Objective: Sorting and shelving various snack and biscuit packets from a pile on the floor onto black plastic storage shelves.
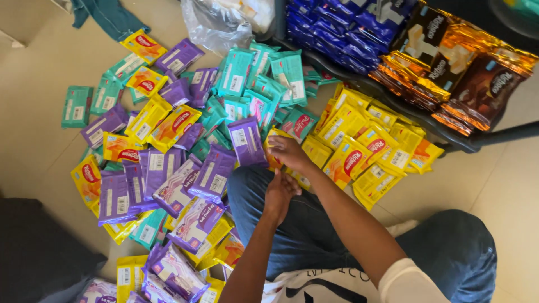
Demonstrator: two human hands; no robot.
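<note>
I sit on a tiled floor among heaps of flat snack packets. My right hand (289, 153) is closed on a yellow packet (274, 163) just above my knee, beside a purple packet (247, 140). My left hand (279, 194) rests on my blue jeans (306, 230) right under the right wrist, fingers together and pointing up; whether it holds anything is hidden. A heap of yellow packets (365, 140) lies to the right of my hands. Purple packets (168, 179) lie to the left, and teal ones (252, 78) beyond.
A black rack (505, 133) at the top right carries dark blue packets (337, 28) and orange-and-brown packets (449, 62). A clear plastic bag (219, 22) and a teal cloth (109, 14) lie at the top. Something dark (39, 252) fills the bottom left.
</note>
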